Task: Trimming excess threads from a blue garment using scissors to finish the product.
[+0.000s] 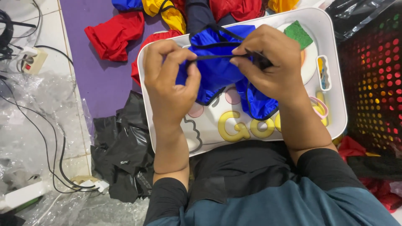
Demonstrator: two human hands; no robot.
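Two hands work over one white tray (pixel 335 75) that lies on the person's lap. The left hand (pixel 169 81) and the right hand (pixel 272 62) each pinch one end of a thin black cord (pixel 213 57), which is stretched between them, and both hands are closed on it. The cord belongs to one blue cloth piece (pixel 217 71), which hangs between the hands just above the tray. The lower part of this cloth touches the tray surface; how it is folded is hard to see. On the tray there is one green square (pixel 298 33) near the far edge. Beyond the tray lie several more cloth pieces: at least two red cloths (pixel 115 33), two yellow (pixel 173 16), cut off by the upper edge. One black plastic bag (pixel 123 146) lies at the left, and a black perforated basket (pixel 372 83) stands at the right, only partly in view.
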